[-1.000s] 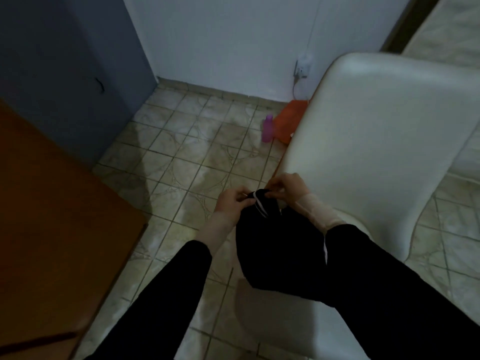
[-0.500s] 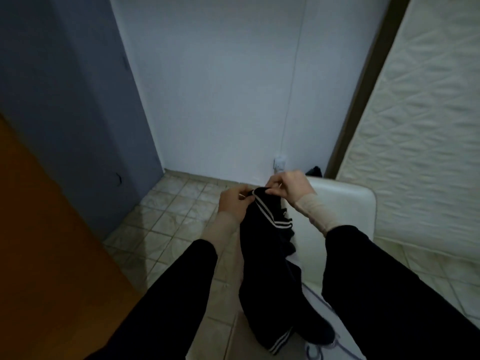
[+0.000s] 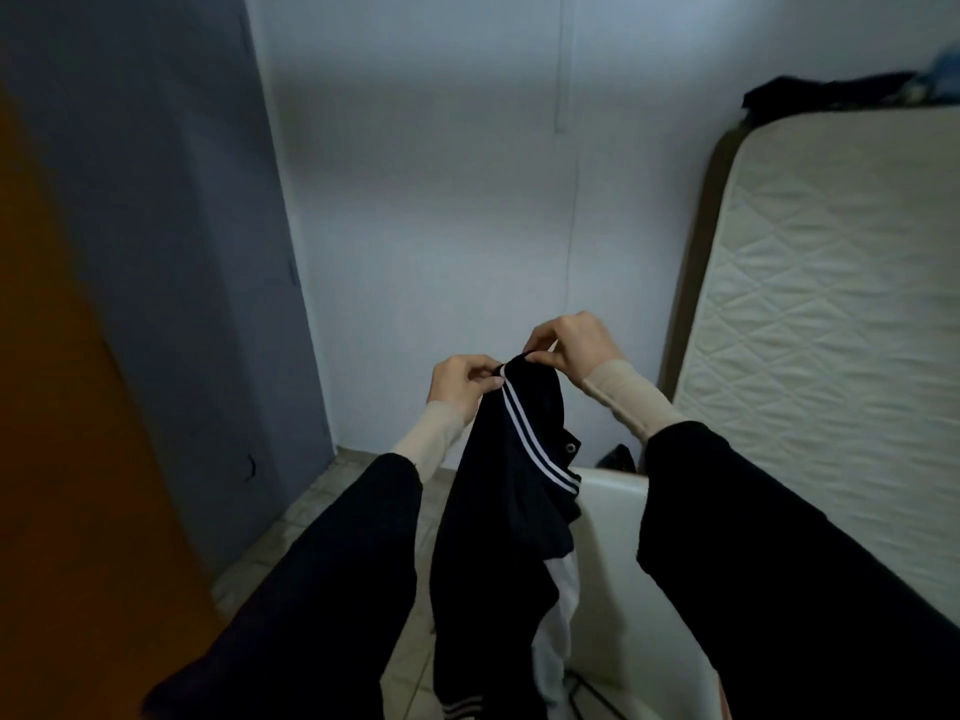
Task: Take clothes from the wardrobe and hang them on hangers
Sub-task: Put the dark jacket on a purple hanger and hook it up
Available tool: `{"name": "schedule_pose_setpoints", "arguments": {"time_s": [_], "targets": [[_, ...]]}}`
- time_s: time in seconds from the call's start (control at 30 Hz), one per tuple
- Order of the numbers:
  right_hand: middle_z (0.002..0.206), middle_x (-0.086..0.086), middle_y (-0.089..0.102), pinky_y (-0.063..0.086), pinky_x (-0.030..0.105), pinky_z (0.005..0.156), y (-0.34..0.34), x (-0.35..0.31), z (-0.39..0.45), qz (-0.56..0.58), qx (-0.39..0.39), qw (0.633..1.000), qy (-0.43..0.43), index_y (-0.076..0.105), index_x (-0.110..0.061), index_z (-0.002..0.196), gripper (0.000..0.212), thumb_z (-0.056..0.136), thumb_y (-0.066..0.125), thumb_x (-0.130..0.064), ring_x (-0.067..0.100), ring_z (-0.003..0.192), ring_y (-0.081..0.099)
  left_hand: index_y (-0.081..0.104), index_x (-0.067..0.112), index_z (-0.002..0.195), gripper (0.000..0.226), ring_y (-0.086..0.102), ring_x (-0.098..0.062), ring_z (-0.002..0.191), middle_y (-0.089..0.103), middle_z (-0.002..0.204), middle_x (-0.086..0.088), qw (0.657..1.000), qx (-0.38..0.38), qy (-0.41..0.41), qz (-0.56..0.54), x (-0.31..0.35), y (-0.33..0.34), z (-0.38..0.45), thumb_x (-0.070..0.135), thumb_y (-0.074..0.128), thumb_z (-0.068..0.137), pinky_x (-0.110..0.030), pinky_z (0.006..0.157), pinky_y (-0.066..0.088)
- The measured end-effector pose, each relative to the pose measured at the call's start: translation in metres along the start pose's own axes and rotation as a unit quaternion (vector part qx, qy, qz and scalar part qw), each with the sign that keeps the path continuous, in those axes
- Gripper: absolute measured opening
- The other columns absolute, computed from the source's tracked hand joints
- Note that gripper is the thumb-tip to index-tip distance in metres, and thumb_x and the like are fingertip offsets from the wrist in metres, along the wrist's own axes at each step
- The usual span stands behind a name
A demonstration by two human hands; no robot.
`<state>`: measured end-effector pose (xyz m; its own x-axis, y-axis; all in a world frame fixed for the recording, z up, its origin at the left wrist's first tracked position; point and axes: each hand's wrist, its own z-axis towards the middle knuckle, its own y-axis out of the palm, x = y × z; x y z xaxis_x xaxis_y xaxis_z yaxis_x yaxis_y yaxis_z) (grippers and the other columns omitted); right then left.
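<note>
A dark jacket [image 3: 498, 537] with white stripes on its collar and a white inner panel hangs in front of me. My left hand [image 3: 460, 384] pinches the striped collar edge at the left. My right hand [image 3: 569, 345] pinches the top of the collar just to the right, a little higher. The jacket dangles straight down between my arms, its striped hem near the bottom of the view. No hanger is in view.
A white plastic chair [image 3: 613, 517] stands right behind the jacket. A quilted mattress [image 3: 831, 330] leans upright at the right, with dark clothes [image 3: 826, 93] on top. An orange-brown wooden panel [image 3: 67, 459] and a grey wardrobe side [image 3: 171, 252] fill the left. Tiled floor [image 3: 311, 517] lies below.
Both hands have raised the jacket by its collar, so more of it hangs unfolded. My view has tilted up from the floor to the wall and mattress top.
</note>
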<state>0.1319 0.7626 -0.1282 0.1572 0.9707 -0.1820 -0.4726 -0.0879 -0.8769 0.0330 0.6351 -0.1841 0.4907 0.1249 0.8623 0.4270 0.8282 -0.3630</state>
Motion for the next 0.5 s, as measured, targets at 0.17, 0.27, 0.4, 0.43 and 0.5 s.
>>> {"name": "schedule_pose_setpoints", "arguments": {"time_s": [0.17, 0.27, 0.4, 0.43, 0.5], "targets": [[0.095, 0.004, 0.073, 0.044, 0.028, 0.079, -0.038, -0.013, 0.012, 0.001, 0.048, 0.999, -0.017, 0.071, -0.016, 0.095, 0.015, 0.084, 0.064, -0.023, 0.023, 0.088, 0.063, 0.069, 0.001, 0.095, 0.017, 0.054, -0.002, 0.068, 0.062, 0.083, -0.006, 0.999, 0.016, 0.036, -0.007, 0.038, -0.020, 0.010, -0.003, 0.066, 0.078, 0.003, 0.061, 0.039], [0.093, 0.005, 0.073, 0.044, 0.029, 0.081, -0.046, -0.020, 0.015, 0.009, 0.072, 0.997, -0.022, 0.071, -0.015, 0.094, 0.014, 0.084, 0.063, -0.021, 0.025, 0.091, 0.062, 0.069, 0.005, 0.093, 0.018, 0.055, -0.010, 0.073, 0.062, 0.078, -0.004, 0.999, 0.016, 0.031, -0.017, 0.044, -0.023, 0.009, -0.001, 0.069, 0.076, -0.008, 0.070, 0.044], [0.091, 0.007, 0.073, 0.047, 0.030, 0.083, -0.042, -0.028, 0.016, 0.021, 0.076, 0.997, -0.018, 0.071, -0.013, 0.093, 0.013, 0.083, 0.063, -0.017, 0.025, 0.090, 0.063, 0.068, 0.004, 0.098, 0.020, 0.056, -0.010, 0.072, 0.059, 0.073, 0.003, 1.000, 0.012, 0.005, -0.019, 0.037, -0.017, -0.004, 0.004, 0.070, 0.077, -0.001, 0.062, 0.043], [0.091, 0.008, 0.072, 0.048, 0.030, 0.084, -0.039, -0.029, 0.016, 0.023, 0.074, 0.997, -0.015, 0.071, -0.013, 0.093, 0.013, 0.083, 0.063, -0.016, 0.025, 0.090, 0.064, 0.067, 0.003, 0.100, 0.023, 0.056, -0.006, 0.069, 0.058, 0.074, 0.003, 0.999, 0.020, 0.000, -0.031, 0.033, -0.016, -0.008, 0.003, 0.070, 0.078, 0.001, 0.060, 0.042], [0.090, 0.009, 0.072, 0.049, 0.030, 0.085, -0.031, -0.031, 0.014, 0.027, 0.070, 0.997, -0.010, 0.071, -0.012, 0.092, 0.013, 0.083, 0.062, -0.015, 0.025, 0.091, 0.064, 0.063, 0.000, 0.103, 0.028, 0.054, -0.002, 0.064, 0.057, 0.078, -0.001, 0.996, 0.045, -0.009, -0.076, 0.025, -0.015, -0.015, 0.000, 0.070, 0.077, -0.001, 0.062, 0.044]]}}
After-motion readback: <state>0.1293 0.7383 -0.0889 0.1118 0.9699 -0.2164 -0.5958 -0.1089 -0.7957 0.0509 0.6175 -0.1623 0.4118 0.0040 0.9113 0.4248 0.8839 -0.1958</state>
